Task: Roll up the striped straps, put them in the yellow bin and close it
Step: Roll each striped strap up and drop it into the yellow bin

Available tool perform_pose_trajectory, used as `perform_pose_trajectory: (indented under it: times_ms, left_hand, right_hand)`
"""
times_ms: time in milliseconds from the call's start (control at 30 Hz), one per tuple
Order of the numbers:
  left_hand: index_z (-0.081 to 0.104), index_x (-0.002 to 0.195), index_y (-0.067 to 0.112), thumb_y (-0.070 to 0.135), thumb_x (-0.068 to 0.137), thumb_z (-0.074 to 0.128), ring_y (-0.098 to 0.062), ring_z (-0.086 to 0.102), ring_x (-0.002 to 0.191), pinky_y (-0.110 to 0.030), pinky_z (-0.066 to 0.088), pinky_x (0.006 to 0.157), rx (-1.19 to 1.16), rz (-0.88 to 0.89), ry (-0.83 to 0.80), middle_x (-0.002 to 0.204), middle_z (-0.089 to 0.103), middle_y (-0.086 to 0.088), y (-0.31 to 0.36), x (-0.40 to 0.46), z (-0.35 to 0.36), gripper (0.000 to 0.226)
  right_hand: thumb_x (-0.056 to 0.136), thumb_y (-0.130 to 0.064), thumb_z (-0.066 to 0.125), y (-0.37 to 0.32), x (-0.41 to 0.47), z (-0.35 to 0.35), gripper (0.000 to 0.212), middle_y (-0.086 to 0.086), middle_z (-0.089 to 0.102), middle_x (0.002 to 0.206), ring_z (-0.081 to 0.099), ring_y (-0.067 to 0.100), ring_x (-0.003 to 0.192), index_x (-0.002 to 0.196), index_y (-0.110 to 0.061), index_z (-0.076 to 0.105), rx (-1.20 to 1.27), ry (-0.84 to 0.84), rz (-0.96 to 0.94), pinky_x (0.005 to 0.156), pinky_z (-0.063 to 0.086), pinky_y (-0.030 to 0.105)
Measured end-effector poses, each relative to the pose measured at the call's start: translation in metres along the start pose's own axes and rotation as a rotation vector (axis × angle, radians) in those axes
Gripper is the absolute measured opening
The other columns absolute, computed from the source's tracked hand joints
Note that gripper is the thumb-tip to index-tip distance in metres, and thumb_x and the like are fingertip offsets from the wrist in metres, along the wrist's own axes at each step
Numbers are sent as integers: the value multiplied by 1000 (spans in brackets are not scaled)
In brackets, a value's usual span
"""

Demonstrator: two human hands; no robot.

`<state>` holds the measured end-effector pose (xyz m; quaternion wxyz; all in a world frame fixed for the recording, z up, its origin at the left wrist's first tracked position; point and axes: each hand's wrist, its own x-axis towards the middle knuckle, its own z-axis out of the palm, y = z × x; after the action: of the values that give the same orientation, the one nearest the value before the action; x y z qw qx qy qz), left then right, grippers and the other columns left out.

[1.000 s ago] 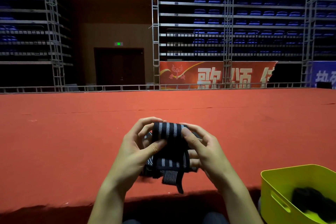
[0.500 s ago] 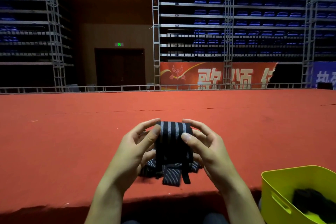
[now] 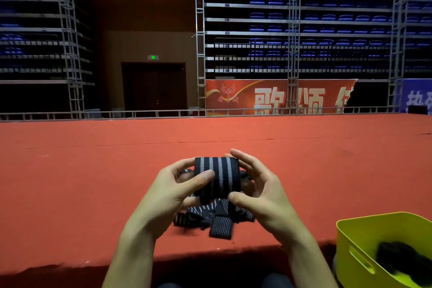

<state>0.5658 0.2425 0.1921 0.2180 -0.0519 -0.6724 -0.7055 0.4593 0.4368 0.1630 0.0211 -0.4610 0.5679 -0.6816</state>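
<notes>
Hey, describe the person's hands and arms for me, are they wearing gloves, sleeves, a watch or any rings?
Both are bare. The left hand and the right hand have no gloves, and no rings show on the visible fingers. Neither wrist carries a watch or band. Both forearms are uncovered right down to the bottom edge of the picture, so no sleeve is in view. The fingernails look short and unpainted.

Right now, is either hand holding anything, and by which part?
Both: the left hand and right hand grip the striped strap by its rolled portion, thumbs on its front; its loose end lies on the red carpet.
</notes>
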Motion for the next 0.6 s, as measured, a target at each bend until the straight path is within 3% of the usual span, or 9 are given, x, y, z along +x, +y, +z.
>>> perform_pose_trajectory:
  times_ms: [167,267,400,600]
  left_hand:
    - [67,133,15,10,88,82,-33,78,112,-50,64,94,84,69,45,121,80,-11,-2,12,-6,47]
    - [67,132,18,12,85,84,-34,78,111,-54,63,94,113,119,54,125,78,-11,-3,19,-9,50]
    - [67,131,21,10,86,82,-37,77,111,-54,63,92,105,142,36,127,77,-13,-3,24,-8,49]
    - [64,136,25,10,92,80,-39,76,115,-69,58,98,189,173,-1,130,76,-11,-7,35,0,49]
  right_hand:
    - [87,5,73,3,13,0,84,-1,65,146,77,33,112,153,-44,51,-100,4,55,99,60,63]
    - [91,-16,82,1,21,-7,82,4,67,139,79,28,103,151,-57,45,-204,-53,92,100,61,56]
    - [92,-45,82,-5,28,-14,71,7,79,113,80,25,98,151,-57,43,-255,-67,89,87,63,46]
    - [98,-26,81,-4,35,-29,63,11,79,108,80,27,98,149,-42,49,-290,-54,7,88,65,57]
